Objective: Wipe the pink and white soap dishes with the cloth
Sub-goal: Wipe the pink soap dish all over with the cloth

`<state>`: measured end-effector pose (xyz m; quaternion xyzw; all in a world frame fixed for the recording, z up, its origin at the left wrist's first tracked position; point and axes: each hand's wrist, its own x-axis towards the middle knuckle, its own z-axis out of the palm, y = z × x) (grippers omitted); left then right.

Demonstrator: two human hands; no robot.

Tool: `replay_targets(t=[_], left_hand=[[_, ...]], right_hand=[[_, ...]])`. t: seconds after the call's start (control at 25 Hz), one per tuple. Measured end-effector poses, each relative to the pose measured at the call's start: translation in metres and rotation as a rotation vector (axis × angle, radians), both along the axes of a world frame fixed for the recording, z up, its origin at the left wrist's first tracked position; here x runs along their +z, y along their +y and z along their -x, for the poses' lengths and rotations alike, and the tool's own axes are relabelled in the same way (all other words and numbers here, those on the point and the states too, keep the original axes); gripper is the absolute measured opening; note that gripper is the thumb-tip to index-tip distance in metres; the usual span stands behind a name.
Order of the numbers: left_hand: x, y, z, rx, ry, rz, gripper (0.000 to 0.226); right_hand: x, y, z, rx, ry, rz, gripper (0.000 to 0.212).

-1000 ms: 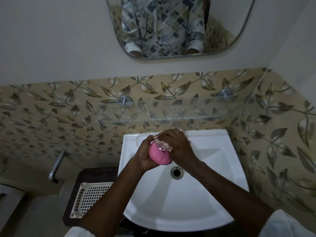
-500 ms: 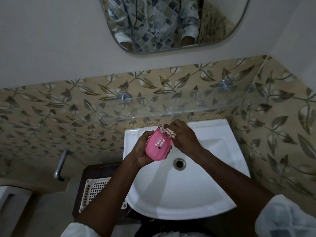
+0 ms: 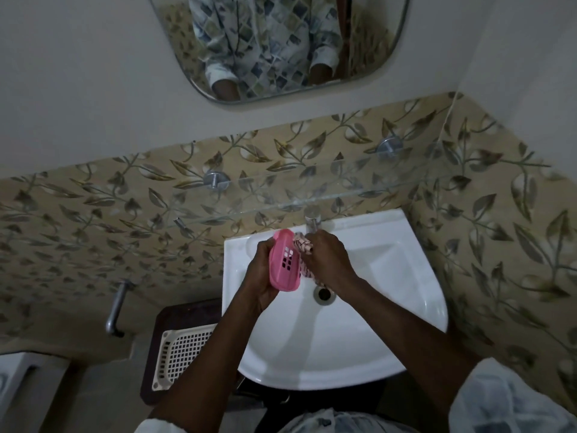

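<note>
White basket (image 3: 184, 354) sits at 8 o'clock of the sink (image 3: 359, 332). Over the basin the left hand (image 3: 260, 276) grips the pink soap dish (image 3: 283, 265) on edge; at its 3 o'clock the right hand (image 3: 331, 264) clutches the striped cloth (image 3: 303, 246) against it. Tap (image 3: 313, 221) stands at 12 o'clock.

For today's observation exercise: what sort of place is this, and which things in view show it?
Most likely a small bathroom: a white washbasin with a tap, a wall mirror above it, and a glass shelf fixed to leaf-patterned tiles.
</note>
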<state>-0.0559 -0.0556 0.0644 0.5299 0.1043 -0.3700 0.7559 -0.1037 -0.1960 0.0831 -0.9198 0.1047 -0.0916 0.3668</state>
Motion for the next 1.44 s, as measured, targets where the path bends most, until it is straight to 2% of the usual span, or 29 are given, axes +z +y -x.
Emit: replay_targets(t=[0.04,0.16,0.32,0.48,0.6,0.76,0.88,0.92,1.04,1.12,1.2,1.24,1.36,1.44], left_hand=[[-0.001,-0.001,0.003,-0.003,-0.014,-0.022,0.042],[0.001,-0.008,0.002,-0.012,-0.006,-0.005,0.043],[-0.005,-0.006,0.007,0.042,-0.009,-0.025,0.046],[-0.006,-0.014,0.009,0.097,-0.062,-0.024,0.045],[-0.005,-0.016,0.012,0.114,-0.108,-0.063,0.053],[-0.013,-0.014,0.017,0.129,-0.164,-0.024,0.06],[-0.012,-0.001,0.007,0.228,-0.125,-0.035,0.06],[-0.013,0.002,0.004,0.248,-0.09,-0.038,0.061],[-0.013,0.002,0.002,0.229,-0.058,-0.053,0.063],[-0.007,-0.004,0.003,0.225,-0.061,-0.037,0.061],[-0.002,-0.006,0.003,0.244,-0.027,-0.018,0.061],[0.001,-0.008,0.003,0.236,-0.027,-0.032,0.061],[0.001,-0.014,0.005,0.162,-0.107,-0.107,0.055],[0.0,-0.013,0.007,0.196,-0.076,-0.1,0.054]], right_hand=[[0.002,-0.006,-0.001,-0.004,0.028,-0.019,0.02],[0.008,-0.01,-0.006,0.082,-0.073,0.015,0.014],[0.002,-0.013,-0.001,-0.002,0.091,0.029,0.015],[0.004,0.005,0.002,0.078,-0.008,0.044,0.014],[0.008,-0.001,-0.006,-0.011,0.168,0.047,0.016],[0.009,0.006,-0.008,-0.02,0.097,-0.032,0.018],[0.005,0.011,0.005,0.095,0.312,-0.047,0.014],[0.004,0.006,0.002,0.054,0.311,-0.09,0.013],[0.012,0.002,-0.006,-0.134,0.129,-0.185,0.012],[0.014,0.019,0.0,-0.037,0.061,-0.208,0.009],[0.009,0.031,0.008,0.114,0.035,-0.143,0.019],[0.007,0.031,0.009,0.11,0.007,-0.118,0.022],[0.008,0.026,0.004,-0.275,-0.051,-0.226,0.018],[0.011,0.036,0.003,-0.174,-0.006,-0.215,0.017]])
